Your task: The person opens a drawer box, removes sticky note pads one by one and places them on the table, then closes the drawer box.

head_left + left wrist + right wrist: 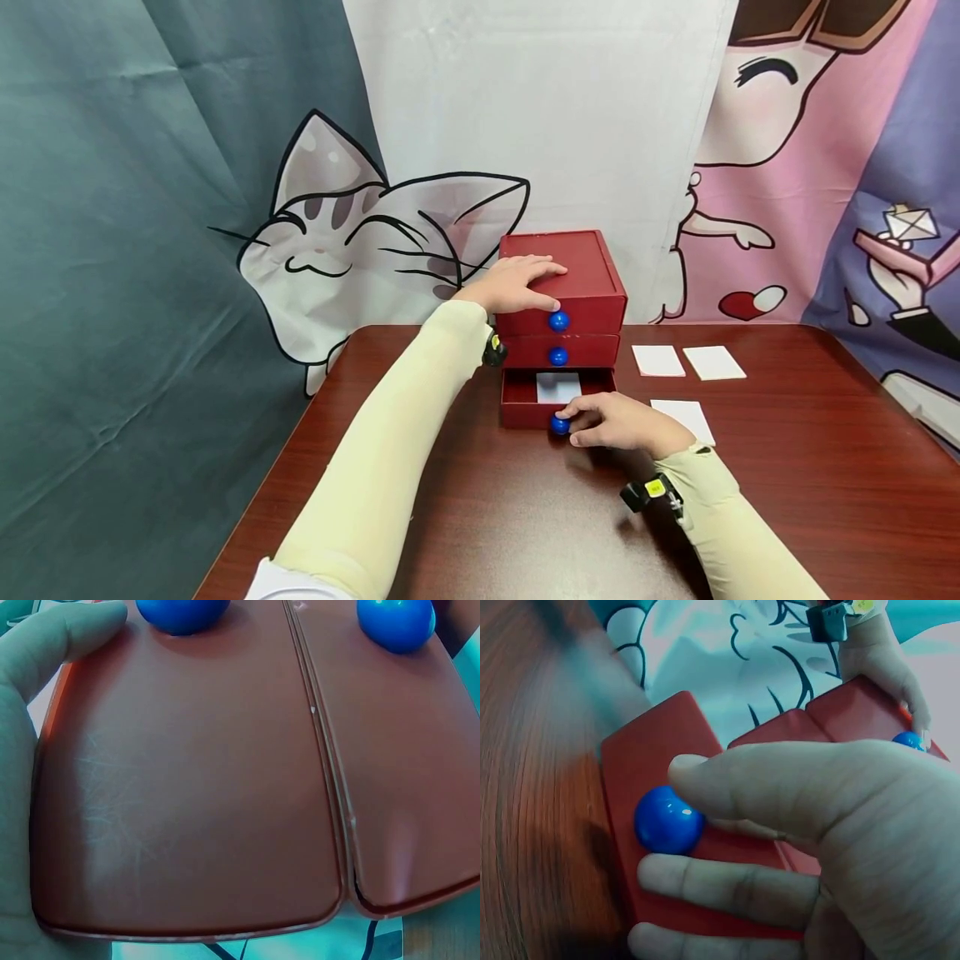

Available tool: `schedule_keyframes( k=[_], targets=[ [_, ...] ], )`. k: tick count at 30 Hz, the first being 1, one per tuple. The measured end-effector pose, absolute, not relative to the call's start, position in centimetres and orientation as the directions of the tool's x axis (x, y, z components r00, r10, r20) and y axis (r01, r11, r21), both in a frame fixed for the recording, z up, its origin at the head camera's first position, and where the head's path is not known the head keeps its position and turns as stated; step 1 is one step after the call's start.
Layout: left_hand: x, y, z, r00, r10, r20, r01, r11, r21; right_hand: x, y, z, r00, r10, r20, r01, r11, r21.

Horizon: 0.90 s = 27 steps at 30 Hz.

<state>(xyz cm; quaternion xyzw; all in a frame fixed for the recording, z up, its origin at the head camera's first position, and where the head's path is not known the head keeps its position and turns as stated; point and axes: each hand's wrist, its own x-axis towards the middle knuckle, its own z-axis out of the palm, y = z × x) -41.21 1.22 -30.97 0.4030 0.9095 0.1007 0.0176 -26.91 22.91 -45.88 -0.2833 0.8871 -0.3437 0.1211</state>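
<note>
A small red drawer cabinet (562, 317) with round blue knobs stands on the table. Its bottom drawer (521, 415) is pulled out, and a white card (558, 388) lies inside. My left hand (517, 285) rests on the cabinet's top with fingers spread, its thumb (94, 626) over the front edge beside the top knob (182, 611). At the bottom drawer's knob (669, 820), my right hand (618, 422) has thumb and fingers bent about the knob, pinching it. Part of the right index finger is hidden behind the thumb in the right wrist view.
Several white cards lie to the right of the cabinet, two at the back (657, 361) (714, 363) and another card (686, 419) partly behind my right wrist. A printed cloth (540, 108) hangs behind the brown table (510, 517).
</note>
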Motion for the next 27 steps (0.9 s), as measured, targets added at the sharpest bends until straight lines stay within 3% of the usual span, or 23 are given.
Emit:
schedule_keyframes(
  k=[20, 27],
  targets=[
    [-41.2, 1.2, -31.0, -0.681, 0.731, 0.051, 0.724, 0.661, 0.198, -25.7, 21.7, -43.9, -0.825, -0.562, -0.054, -0.419, 0.673, -0.609],
    [-41.2, 1.2, -31.0, -0.678, 0.733, 0.055, 0.727, 0.656, 0.203, -25.3, 21.6, -43.4, -0.825, -0.56, -0.078, -0.392, 0.666, -0.635]
  ],
)
